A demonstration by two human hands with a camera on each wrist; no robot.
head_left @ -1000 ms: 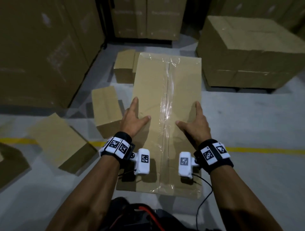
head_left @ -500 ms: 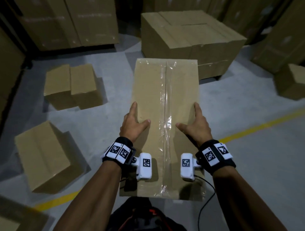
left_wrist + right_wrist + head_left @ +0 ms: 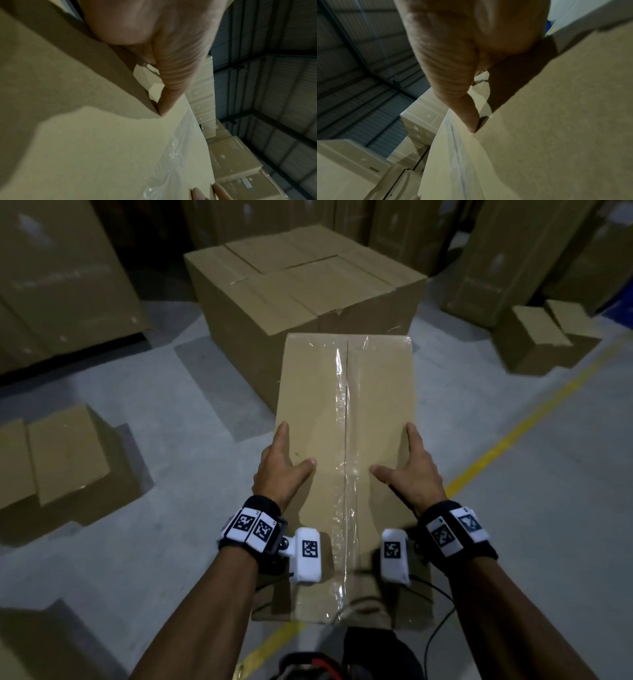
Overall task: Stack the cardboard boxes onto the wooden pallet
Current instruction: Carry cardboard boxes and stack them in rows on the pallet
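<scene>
I carry a long taped cardboard box [image 3: 342, 412] lengthwise in front of me, above the floor. My left hand [image 3: 281, 470] presses its left edge and my right hand [image 3: 411, 474] its right edge. On each hand the thumb lies flat on the lid and the index finger runs straight along the rim; the other fingers are hidden over the sides. The left wrist view shows the lid [image 3: 102, 148] under my thumb, and so does the right wrist view [image 3: 556, 121]. Just beyond the box's far end stands a low block of stacked boxes [image 3: 301, 285]; no pallet shows beneath it.
Loose boxes lie on the grey floor at the left [image 3: 61, 460] and at the right [image 3: 537, 337]. Tall carton stacks [image 3: 58, 275] wall the back. A yellow floor line [image 3: 513, 433] runs diagonally under the carried box.
I have turned and moved with the box, so the low block of stacked boxes has come from the far right to straight ahead and closer. Both hands keep the same hold.
</scene>
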